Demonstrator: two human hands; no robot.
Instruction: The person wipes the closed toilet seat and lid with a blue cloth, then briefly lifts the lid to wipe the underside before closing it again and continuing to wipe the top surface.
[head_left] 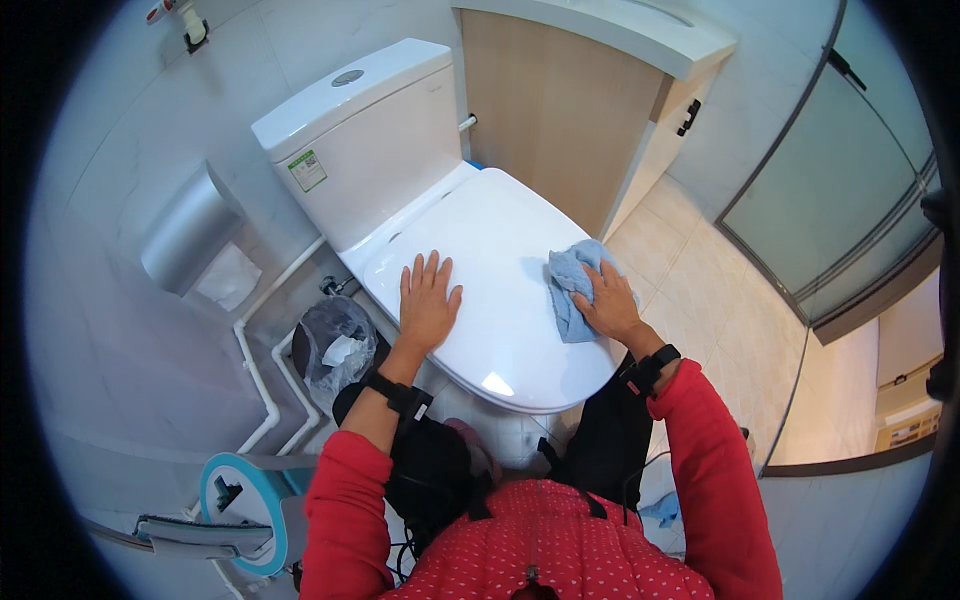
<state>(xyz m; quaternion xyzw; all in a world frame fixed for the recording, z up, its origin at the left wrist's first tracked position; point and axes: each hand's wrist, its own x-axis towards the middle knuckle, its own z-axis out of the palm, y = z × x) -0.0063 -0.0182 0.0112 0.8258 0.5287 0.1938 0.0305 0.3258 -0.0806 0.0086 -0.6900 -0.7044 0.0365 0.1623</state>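
Note:
A white toilet with its lid (490, 270) down stands right in front of me. On the left part of the lid my left hand (430, 300) lies flat, fingers spread, with nothing in it. Over at the lid's right edge, my right hand (608, 300) presses on a light blue cloth (570, 285), which is bunched under its fingers and touches the lid. Behind the lid rises the toilet tank (385, 145), with a round flush button (347, 77) on top and a green-edged label on its front.
Left of the toilet are a lined waste bin (340, 345), white pipes (262, 395) and a paper dispenser (190, 230). A teal-and-white bucket (245, 510) with a flat mop stands lower left. To the right are a wooden cabinet (555, 110) and a glass door (830, 190).

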